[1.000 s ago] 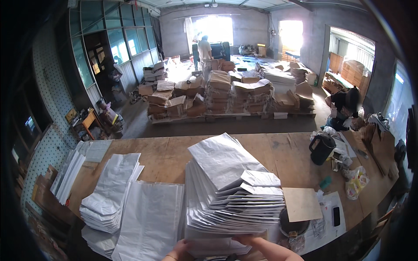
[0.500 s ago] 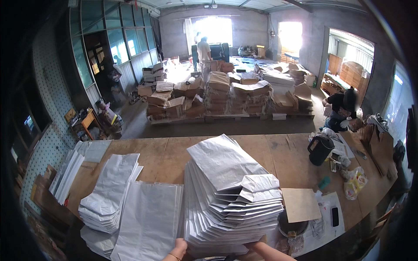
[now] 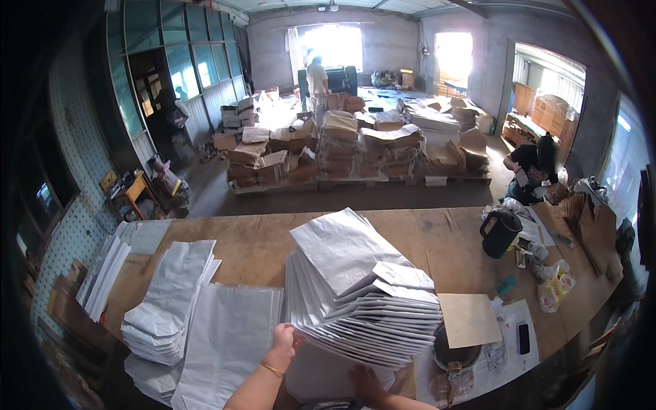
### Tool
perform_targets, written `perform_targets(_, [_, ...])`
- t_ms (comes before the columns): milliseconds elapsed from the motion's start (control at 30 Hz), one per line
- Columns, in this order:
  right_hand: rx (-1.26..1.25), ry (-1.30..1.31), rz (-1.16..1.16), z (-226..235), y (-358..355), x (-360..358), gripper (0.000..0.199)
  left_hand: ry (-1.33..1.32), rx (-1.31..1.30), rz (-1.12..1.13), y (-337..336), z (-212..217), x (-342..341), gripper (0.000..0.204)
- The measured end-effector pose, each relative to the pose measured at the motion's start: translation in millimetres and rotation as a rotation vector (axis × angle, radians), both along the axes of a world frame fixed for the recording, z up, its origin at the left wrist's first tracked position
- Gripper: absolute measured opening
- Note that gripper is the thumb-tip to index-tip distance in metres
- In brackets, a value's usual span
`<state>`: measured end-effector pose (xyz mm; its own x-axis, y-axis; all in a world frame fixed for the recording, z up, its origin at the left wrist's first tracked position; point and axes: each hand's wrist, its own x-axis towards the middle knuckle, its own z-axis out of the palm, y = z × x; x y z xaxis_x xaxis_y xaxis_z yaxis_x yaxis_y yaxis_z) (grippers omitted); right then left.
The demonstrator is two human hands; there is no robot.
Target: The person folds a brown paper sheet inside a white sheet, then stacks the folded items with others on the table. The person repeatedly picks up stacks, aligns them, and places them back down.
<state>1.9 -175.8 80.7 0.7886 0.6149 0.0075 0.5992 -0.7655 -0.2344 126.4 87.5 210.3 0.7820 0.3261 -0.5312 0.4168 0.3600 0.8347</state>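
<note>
Nearest, the right hand [image 3: 369, 381] lies flat, fingers spread, on a white sheet under the fanned stack of silvery bags [image 3: 362, 294]. The left hand [image 3: 282, 339] grips the stack's lower left edge, apparently pinching it. The stack sits mid-tabletop [image 3: 260, 239]. Left lies a flatter bag pile [image 3: 171, 307]; farther right, a black jug [image 3: 499, 234].

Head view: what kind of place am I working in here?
Probably a paper-bag workshop or warehouse. A fanned stack of white paper bags lies on a long wooden worktable, and pallets of bundled brown stock stand on the concrete floor beyond.
</note>
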Motion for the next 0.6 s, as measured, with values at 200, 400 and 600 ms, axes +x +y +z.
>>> perform_targets(200, [-0.057,0.023,-0.017,-38,-2,11,0.053,0.066,-0.022,-0.143,13,-5,-24,0.013])
perform_targets(400, [0.014,0.282,0.012,-25,-10,28,0.048,0.034,-0.057,-0.124,16,-14,-30,0.013])
perform_targets(600, [0.046,0.176,-0.035,-37,-9,27,0.044,0.016,-0.071,-0.127,15,-14,-32,0.013])
